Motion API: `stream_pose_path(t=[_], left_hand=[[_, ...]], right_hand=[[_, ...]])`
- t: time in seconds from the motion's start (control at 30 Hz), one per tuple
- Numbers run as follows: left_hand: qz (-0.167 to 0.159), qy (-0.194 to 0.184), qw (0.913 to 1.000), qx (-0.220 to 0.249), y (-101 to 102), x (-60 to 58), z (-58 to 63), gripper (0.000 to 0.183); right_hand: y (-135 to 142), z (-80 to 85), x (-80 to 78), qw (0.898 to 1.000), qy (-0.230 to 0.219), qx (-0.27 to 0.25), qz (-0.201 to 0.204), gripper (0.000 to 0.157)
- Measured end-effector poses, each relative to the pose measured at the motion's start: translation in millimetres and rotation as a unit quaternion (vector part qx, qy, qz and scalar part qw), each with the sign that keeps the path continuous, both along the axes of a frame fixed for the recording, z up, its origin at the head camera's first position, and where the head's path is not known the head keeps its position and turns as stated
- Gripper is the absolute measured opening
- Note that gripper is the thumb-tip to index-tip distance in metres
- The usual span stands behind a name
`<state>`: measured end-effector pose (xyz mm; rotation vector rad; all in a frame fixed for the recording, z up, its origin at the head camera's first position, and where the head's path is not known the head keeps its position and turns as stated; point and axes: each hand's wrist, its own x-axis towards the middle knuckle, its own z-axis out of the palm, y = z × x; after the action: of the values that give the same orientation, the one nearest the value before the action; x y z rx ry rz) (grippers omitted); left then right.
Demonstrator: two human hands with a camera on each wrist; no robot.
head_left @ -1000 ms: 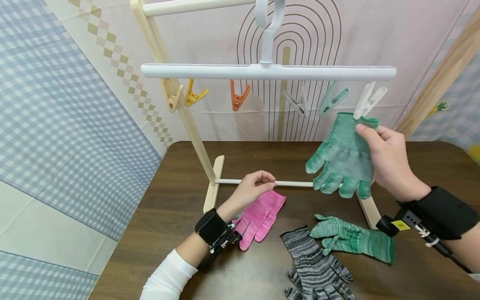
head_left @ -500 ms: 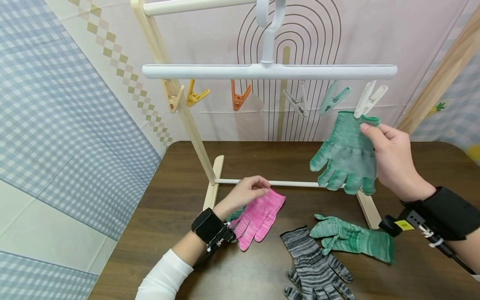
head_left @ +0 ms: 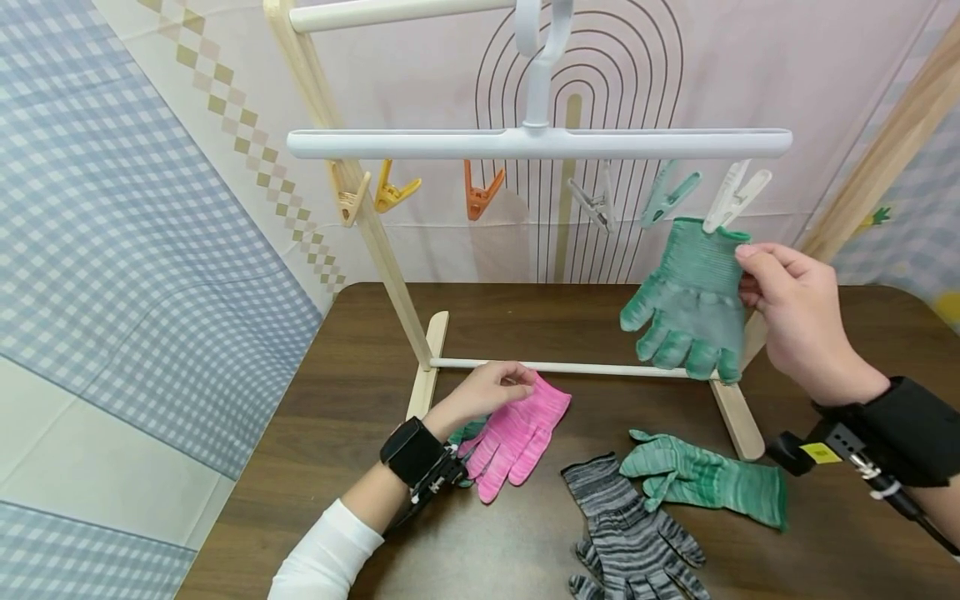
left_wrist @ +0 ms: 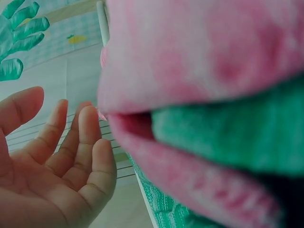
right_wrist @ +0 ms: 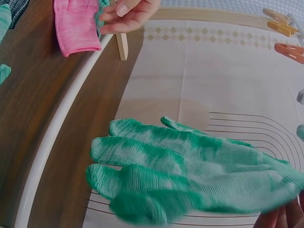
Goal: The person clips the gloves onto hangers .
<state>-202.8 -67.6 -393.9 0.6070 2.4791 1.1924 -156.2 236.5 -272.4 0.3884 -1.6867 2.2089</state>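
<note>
A green glove hangs fingers down from a white clothespin that bites its cuff. My right hand pinches the cuff's right edge between thumb and curled fingers. In the right wrist view the hanging glove spans the lower half, with fingertips by its cuff. Loosely curled and holding nothing, my left hand hovers over a pink glove lying on another green glove. In the left wrist view the left palm shows beside blurred pink fabric.
The white hanger carries further clothespins, such as an orange one and a teal one. It hangs on a wooden stand with a low white rod. A grey striped glove and a green glove lie in front.
My right hand has shifted right, its thumb sliding towards the cuff's edge; the clipped glove has moved slightly. My left hand has moved down and a little left over the pink glove.
</note>
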Motion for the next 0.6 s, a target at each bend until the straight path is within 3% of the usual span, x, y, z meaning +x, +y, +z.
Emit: stream_pose_path(t=[0.17, 0.6], left_hand=[[-0.011, -0.013, 0.9996, -0.023, -2.1, 1.1, -0.5, 0.022], [-0.027, -0.017, 0.9981, -0.053, -2.9, 1.3, -0.1, 0.025]], right_hand=[[3.8, -0.7, 2.3, 0.999, 0.004, -0.017, 0.028, 0.014], [3.0, 6.2, 3.8, 0.999, 0.001, -0.004, 0.038, 0.015]])
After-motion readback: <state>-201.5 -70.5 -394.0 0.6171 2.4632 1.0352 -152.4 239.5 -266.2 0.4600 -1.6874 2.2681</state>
